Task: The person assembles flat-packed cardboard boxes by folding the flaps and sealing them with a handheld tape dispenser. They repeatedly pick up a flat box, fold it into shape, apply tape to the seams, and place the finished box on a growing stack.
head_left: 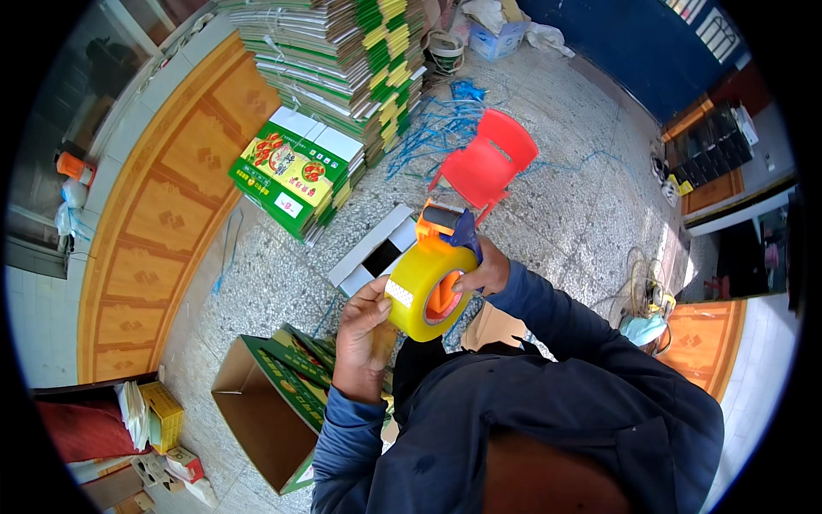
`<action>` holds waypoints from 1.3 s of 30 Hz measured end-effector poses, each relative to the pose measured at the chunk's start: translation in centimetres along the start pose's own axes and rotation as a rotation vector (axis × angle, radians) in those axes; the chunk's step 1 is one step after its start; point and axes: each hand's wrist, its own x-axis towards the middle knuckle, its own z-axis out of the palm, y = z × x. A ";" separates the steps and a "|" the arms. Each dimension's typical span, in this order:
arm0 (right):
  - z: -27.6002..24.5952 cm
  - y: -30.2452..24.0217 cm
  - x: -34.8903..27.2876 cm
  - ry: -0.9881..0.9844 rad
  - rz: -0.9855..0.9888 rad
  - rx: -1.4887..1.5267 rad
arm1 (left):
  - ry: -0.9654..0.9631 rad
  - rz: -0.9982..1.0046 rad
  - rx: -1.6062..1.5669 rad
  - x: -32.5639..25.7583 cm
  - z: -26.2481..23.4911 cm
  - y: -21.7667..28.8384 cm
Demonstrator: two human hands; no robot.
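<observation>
In front of my body I hold a tape dispenser (462, 230) with an orange and dark blue frame. A thick roll of yellowish clear packing tape (413, 313) is mounted on it. My right hand (490, 270) grips the dispenser by its dark blue part, thumb near the roll's orange core. On the other side, the fingers of my left hand (364, 317) are closed at the roll's edge, beside a white patterned patch on the tape. An opened green cardboard box (265, 403) stands to the lower left, below my left hand.
Flattened green and yellow cartons (295, 171) lie before a tall bundled stack (317, 60). A white box with a dark opening (377, 250) sits just beyond my hands. Farther off are a red plastic chair (488, 158) and tangled blue strapping (428, 128). Wooden panelling (163, 223) lines the left.
</observation>
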 end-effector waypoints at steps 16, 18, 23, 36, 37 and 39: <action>-1.3 -2.9 15.7 -0.167 0.049 -0.065 | 0.120 0.225 -0.081 7.8 -1.9 8.4; -2.0 -2.9 18.0 -0.227 0.093 -0.078 | 0.163 0.267 -0.093 8.6 -2.2 8.9; -4.5 -2.5 24.1 -0.362 0.179 -0.135 | 0.311 0.399 -0.101 11.3 -2.3 9.5; -9.2 -4.7 36.3 -0.820 0.642 -0.035 | 0.779 0.819 -0.318 19.4 2.4 4.2; -8.9 -5.0 36.7 -0.853 0.676 -0.038 | 0.806 0.849 -0.332 19.4 3.2 3.9; -8.4 -5.3 36.9 -0.904 0.713 -0.020 | 0.802 0.870 -0.321 19.0 4.7 3.7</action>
